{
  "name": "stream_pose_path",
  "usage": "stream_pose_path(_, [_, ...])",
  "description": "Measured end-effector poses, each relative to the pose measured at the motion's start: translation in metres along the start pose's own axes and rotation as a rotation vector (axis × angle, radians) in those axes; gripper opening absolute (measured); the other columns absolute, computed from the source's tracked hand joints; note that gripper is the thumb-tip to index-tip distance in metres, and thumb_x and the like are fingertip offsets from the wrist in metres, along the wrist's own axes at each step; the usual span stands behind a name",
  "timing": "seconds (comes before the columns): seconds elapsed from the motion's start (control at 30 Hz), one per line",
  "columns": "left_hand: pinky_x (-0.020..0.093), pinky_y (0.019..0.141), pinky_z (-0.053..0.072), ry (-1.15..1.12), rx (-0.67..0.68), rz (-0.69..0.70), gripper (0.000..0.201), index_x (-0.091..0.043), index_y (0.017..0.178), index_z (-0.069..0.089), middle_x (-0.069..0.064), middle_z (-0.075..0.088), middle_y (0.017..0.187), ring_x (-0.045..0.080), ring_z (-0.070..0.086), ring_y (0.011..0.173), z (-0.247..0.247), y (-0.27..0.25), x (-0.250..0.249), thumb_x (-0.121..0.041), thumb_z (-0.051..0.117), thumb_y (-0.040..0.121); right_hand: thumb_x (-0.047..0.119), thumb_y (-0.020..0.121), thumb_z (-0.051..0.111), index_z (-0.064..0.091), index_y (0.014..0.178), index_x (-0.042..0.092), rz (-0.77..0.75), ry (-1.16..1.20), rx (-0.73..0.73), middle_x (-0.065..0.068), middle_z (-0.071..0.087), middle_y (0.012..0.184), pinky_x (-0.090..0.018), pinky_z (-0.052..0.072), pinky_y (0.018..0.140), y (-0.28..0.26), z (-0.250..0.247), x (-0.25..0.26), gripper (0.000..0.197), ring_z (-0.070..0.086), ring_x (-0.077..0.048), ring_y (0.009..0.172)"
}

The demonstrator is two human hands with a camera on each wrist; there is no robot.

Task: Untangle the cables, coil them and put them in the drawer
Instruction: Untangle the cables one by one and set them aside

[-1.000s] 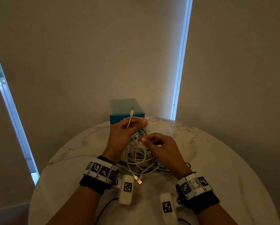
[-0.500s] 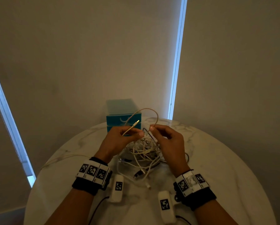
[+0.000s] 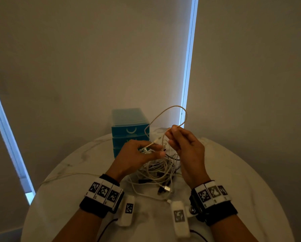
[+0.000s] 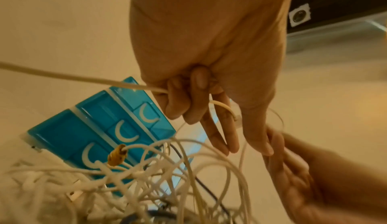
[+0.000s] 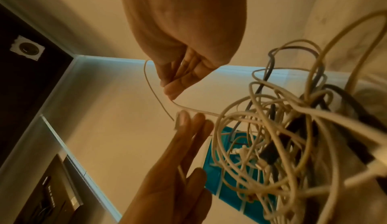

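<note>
A tangle of white and dark cables (image 3: pixel 159 169) (image 5: pixel 282 128) (image 4: pixel 167 186) lies on the round marble table (image 3: pixel 242 180). One thin beige cable (image 3: pixel 165 113) arches up in a loop above it. My left hand (image 3: pixel 147 148) (image 4: pixel 199 98) pinches that cable near its plug end, just above the tangle. My right hand (image 3: pixel 174 131) (image 5: pixel 173 85) pinches the same cable higher up, to the right. Behind the hands stands a small blue drawer unit (image 3: pixel 128 130) (image 4: pixel 100 128), its drawers closed.
A cream cable (image 3: pixel 64 176) trails off the table's left edge. A USB plug (image 3: pixel 167 188) lies at the tangle's near side. Beige blinds hang behind the table, with bright window strips at left and right.
The right hand has risen and moved right, drawing the beige cable into a taller loop. The left hand stays low, still pinching the plug end.
</note>
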State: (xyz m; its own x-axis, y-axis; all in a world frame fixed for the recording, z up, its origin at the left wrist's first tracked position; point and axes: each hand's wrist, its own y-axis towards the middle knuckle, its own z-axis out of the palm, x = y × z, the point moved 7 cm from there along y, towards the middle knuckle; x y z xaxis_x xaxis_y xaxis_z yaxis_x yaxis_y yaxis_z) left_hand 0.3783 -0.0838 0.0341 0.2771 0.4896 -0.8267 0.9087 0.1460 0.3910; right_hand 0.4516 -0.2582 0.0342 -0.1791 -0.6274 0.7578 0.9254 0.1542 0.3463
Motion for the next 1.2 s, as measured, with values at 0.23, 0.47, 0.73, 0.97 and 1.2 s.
stream_pose_path(0.23, [0.018, 0.081, 0.057, -0.013, -0.154, 0.013, 0.006, -0.026, 0.091, 0.087, -0.009, 0.082, 0.087, 0.006, 0.077, 0.088, -0.010, 0.001, 0.005, -0.032, 0.085, 0.090, 0.014, 0.094, 0.080, 0.072, 0.125, 0.010, 0.080, -0.154, 0.099, -0.011, 0.081, 0.113, -0.036, 0.064, 0.093, 0.001, 0.000, -0.016, 0.032, 0.078, -0.028, 0.109])
stream_pose_path(0.47, [0.026, 0.086, 0.055, -0.356, -0.476, -0.064, 0.012, -0.018, 0.096, 0.087, -0.003, 0.083, 0.094, 0.009, 0.078, 0.095, -0.049, -0.003, 0.015, -0.027, 0.086, 0.089, 0.011, 0.093, 0.081, 0.081, 0.106, 0.016, 0.222, -0.624, 0.329, -0.011, 0.080, 0.102, -0.029, 0.065, 0.077, -0.008, 0.000, -0.040, 0.014, 0.079, -0.029, 0.095])
stream_pose_path(0.73, [0.032, 0.097, 0.057, -0.510, -0.491, -0.088, 0.021, -0.016, 0.106, 0.084, -0.001, 0.084, 0.100, 0.009, 0.078, 0.101, -0.037, -0.004, 0.012, -0.030, 0.084, 0.091, 0.045, 0.095, 0.077, 0.084, 0.099, 0.036, 0.055, -0.816, 0.400, 0.011, 0.080, 0.092, -0.030, 0.064, 0.079, -0.016, 0.018, -0.038, 0.012, 0.077, -0.012, 0.085])
stream_pose_path(0.97, [0.021, 0.087, 0.058, -0.399, -0.255, -0.055, 0.023, -0.019, 0.114, 0.082, -0.004, 0.083, 0.105, 0.007, 0.076, 0.105, -0.023, -0.002, 0.005, -0.029, 0.080, 0.093, 0.034, 0.096, 0.078, 0.083, 0.099, 0.030, -0.104, -0.800, 0.330, 0.009, 0.080, 0.091, -0.033, 0.065, 0.082, -0.014, 0.018, -0.025, 0.007, 0.077, -0.010, 0.085])
stream_pose_path(1.2, [0.006, 0.068, 0.051, -0.154, -0.132, -0.116, 0.018, -0.022, 0.103, 0.085, -0.009, 0.083, 0.098, -0.001, 0.076, 0.090, -0.028, 0.001, 0.016, -0.026, 0.089, 0.085, 0.030, 0.098, 0.077, 0.080, 0.104, 0.019, -0.179, -0.550, 0.052, 0.000, 0.082, 0.095, -0.037, 0.066, 0.084, -0.004, -0.002, -0.012, 0.012, 0.080, -0.016, 0.090])
